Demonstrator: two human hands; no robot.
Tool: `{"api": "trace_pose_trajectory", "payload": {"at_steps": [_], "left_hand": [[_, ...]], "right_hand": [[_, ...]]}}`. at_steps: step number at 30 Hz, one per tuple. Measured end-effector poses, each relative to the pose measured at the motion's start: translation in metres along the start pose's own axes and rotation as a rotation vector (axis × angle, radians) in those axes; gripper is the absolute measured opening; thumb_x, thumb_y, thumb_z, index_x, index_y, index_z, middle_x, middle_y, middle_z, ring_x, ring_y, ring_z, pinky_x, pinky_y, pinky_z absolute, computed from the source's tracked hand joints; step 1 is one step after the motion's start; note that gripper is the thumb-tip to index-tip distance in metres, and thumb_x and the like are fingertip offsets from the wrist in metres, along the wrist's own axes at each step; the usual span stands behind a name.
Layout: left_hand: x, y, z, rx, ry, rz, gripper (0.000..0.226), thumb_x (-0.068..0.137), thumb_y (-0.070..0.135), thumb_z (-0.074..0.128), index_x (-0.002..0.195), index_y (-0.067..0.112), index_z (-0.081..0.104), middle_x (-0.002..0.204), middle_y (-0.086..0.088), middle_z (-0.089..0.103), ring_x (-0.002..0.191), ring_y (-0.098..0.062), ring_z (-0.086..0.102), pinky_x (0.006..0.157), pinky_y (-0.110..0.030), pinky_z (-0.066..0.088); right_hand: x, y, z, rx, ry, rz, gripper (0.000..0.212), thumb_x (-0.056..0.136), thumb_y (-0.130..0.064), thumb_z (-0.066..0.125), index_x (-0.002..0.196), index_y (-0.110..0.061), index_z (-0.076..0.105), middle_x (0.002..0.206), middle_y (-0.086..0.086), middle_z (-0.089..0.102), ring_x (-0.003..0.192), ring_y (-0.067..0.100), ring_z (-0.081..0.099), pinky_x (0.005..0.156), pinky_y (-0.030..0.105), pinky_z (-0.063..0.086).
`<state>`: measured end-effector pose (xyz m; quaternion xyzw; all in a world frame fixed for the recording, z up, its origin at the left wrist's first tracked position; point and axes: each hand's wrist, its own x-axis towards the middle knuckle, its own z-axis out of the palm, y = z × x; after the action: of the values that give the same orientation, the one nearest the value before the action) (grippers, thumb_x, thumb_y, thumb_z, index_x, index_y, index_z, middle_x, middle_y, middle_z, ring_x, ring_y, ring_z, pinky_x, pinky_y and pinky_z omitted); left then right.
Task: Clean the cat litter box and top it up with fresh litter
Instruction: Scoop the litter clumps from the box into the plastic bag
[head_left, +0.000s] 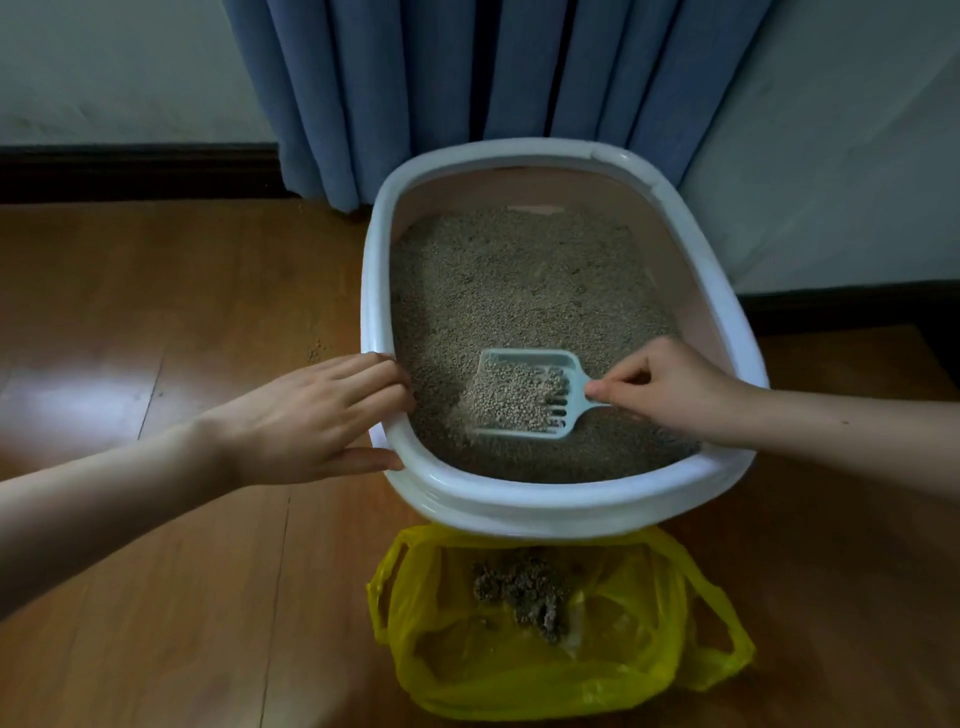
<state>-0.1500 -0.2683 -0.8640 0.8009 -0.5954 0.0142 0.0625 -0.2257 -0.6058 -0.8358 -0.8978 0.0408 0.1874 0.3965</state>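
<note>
From the head view, the step in hand looks like sifting: the right hand (670, 387) pinches the handle of a pale slotted litter scoop (524, 392), whose blade lies in the near part of the litter box (566, 506) heaped with loose litter (519, 280). The left hand (311, 415) rests with straight fingers over the box's left rim, thumb on the outer wall, steadying it and holding nothing. The scoop sits between the two hands, its handle pointing to the right one, its blade near the left fingers but apart from them. A yellow plastic bag (519, 660) lies open on the wooden floor (156, 291) just in front of the box, with dark clumps (524, 592) in it. The next move probably calls for shaking clean grains through the slots, then carrying any clump over the near rim into the bag without spilling. Topping up is not yet begun.
</note>
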Motion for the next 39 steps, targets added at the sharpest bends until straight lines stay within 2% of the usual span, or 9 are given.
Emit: {"api": "trace_pose_trajectory", "payload": {"at_steps": [3, 5, 10, 15, 23, 26, 33, 36, 39], "left_hand": [[0.0, 0.0, 0.0, 0.007, -0.003, 0.002, 0.053, 0.1, 0.055, 0.037, 0.109, 0.009, 0.061, 0.108, -0.007, 0.057, 0.105, -0.027, 0.057, 0.094, -0.034, 0.043], [0.0, 0.0, 0.0, 0.009, -0.011, -0.002, 0.054, 0.1, 0.056, 0.036, 0.109, 0.009, 0.061, 0.108, -0.006, 0.056, 0.104, -0.027, 0.057, 0.094, -0.035, 0.043], [0.0, 0.0, -0.001, 0.01, -0.022, 0.002, 0.054, 0.1, 0.055, 0.036, 0.109, 0.009, 0.061, 0.109, -0.006, 0.056, 0.104, -0.026, 0.057, 0.093, -0.034, 0.044], [0.0, 0.002, -0.002, 0.022, -0.021, 0.002, 0.055, 0.1, 0.056, 0.034, 0.108, 0.008, 0.061, 0.108, -0.006, 0.056, 0.102, -0.026, 0.057, 0.092, -0.033, 0.043], [0.0, 0.003, -0.002, 0.018, -0.023, 0.001, 0.056, 0.101, 0.056, 0.032, 0.108, 0.008, 0.061, 0.109, -0.007, 0.056, 0.101, -0.026, 0.057, 0.091, -0.034, 0.043], [0.0, 0.003, -0.002, 0.016, -0.023, -0.002, 0.056, 0.101, 0.056, 0.032, 0.108, 0.008, 0.061, 0.109, -0.007, 0.055, 0.101, -0.026, 0.057, 0.091, -0.035, 0.044], [-0.001, 0.006, -0.005, 0.027, -0.017, 0.004, 0.053, 0.099, 0.053, 0.036, 0.109, 0.007, 0.06, 0.108, -0.009, 0.056, 0.1, -0.027, 0.056, 0.088, -0.039, 0.048], [0.0, 0.01, -0.005, 0.011, -0.02, 0.042, 0.05, 0.099, 0.049, 0.039, 0.108, 0.005, 0.06, 0.107, -0.012, 0.057, 0.098, -0.03, 0.057, 0.087, -0.041, 0.049], [0.001, 0.017, -0.003, -0.002, -0.021, 0.085, 0.045, 0.099, 0.045, 0.042, 0.109, 0.004, 0.059, 0.106, -0.013, 0.056, 0.098, -0.031, 0.057, 0.087, -0.042, 0.047]], "right_hand": [[-0.005, 0.0, -0.002, -0.021, 0.014, 0.022, 0.029, 0.088, -0.03, 0.066, 0.078, -0.005, 0.076, 0.048, 0.002, 0.054, 0.041, 0.009, 0.039, 0.045, 0.02, 0.033], [-0.008, 0.0, -0.002, -0.033, 0.037, 0.031, 0.028, 0.088, -0.031, 0.066, 0.076, -0.007, 0.077, 0.045, -0.002, 0.054, 0.041, 0.007, 0.04, 0.047, 0.021, 0.034], [-0.014, -0.003, -0.003, -0.083, 0.013, 0.039, 0.034, 0.089, -0.032, 0.065, 0.073, -0.004, 0.075, 0.048, 0.005, 0.054, 0.043, 0.011, 0.041, 0.047, 0.022, 0.034], [-0.017, -0.007, -0.003, -0.113, 0.002, 0.052, 0.034, 0.089, -0.031, 0.065, 0.077, -0.001, 0.075, 0.047, 0.002, 0.055, 0.038, 0.004, 0.04, 0.042, 0.011, 0.032], [-0.018, -0.01, -0.002, -0.076, 0.054, 0.035, 0.032, 0.089, -0.03, 0.066, 0.075, -0.002, 0.076, 0.045, -0.001, 0.055, 0.037, 0.003, 0.042, 0.043, 0.013, 0.034], [-0.022, -0.014, -0.005, -0.05, 0.044, 0.004, 0.031, 0.088, -0.03, 0.066, 0.076, -0.003, 0.076, 0.048, 0.004, 0.055, 0.041, 0.007, 0.043, 0.043, 0.015, 0.034], [-0.041, -0.03, -0.009, -0.04, -0.111, -0.149, 0.018, 0.087, -0.031, 0.065, 0.082, -0.02, 0.078, 0.049, 0.003, 0.051, 0.045, 0.007, 0.04, 0.047, 0.019, 0.032], [-0.05, -0.033, -0.003, -0.055, -0.235, -0.198, 0.022, 0.084, -0.033, 0.066, 0.077, -0.016, 0.078, 0.051, 0.002, 0.055, 0.047, 0.008, 0.044, 0.048, 0.018, 0.034], [-0.058, -0.033, 0.006, -0.127, -0.35, -0.231, 0.028, 0.079, -0.04, 0.065, 0.082, -0.016, 0.079, 0.058, -0.003, 0.065, 0.051, 0.012, 0.052, 0.05, 0.023, 0.036]]}}
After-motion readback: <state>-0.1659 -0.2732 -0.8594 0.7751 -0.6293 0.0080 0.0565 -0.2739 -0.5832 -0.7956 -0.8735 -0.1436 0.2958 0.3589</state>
